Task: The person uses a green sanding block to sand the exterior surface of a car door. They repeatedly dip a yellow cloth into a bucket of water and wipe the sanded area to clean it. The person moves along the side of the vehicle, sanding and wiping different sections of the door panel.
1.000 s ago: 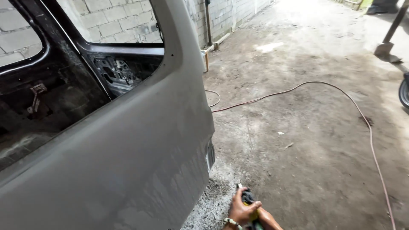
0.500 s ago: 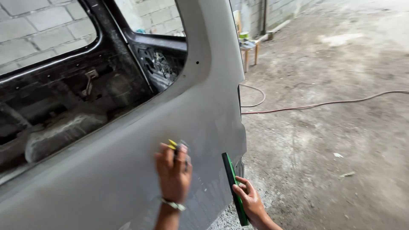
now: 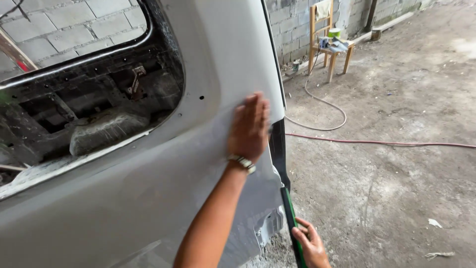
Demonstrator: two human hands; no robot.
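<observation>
Left hand [image 3: 249, 126] open, palm and fingers flat against grey car body panel [image 3: 148, 198], just below window opening [image 3: 84, 99], near rear edge. Right hand [image 3: 312, 245] closed around green-and-black long tool [image 3: 289, 218], held upright beside panel edge. Red hose [image 3: 386, 143] across concrete floor [image 3: 386, 198].

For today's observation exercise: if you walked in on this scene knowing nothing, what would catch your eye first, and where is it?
First, the left hand, wearing a wristwatch, pressed flat on the grey primed vehicle body panel just below its empty window opening. Next, at the bottom edge, the right hand holds a long green-and-black tool against the panel's rear edge. Behind, a small wooden stool stands by the block wall, and a red hose crosses the dirt floor.
</observation>
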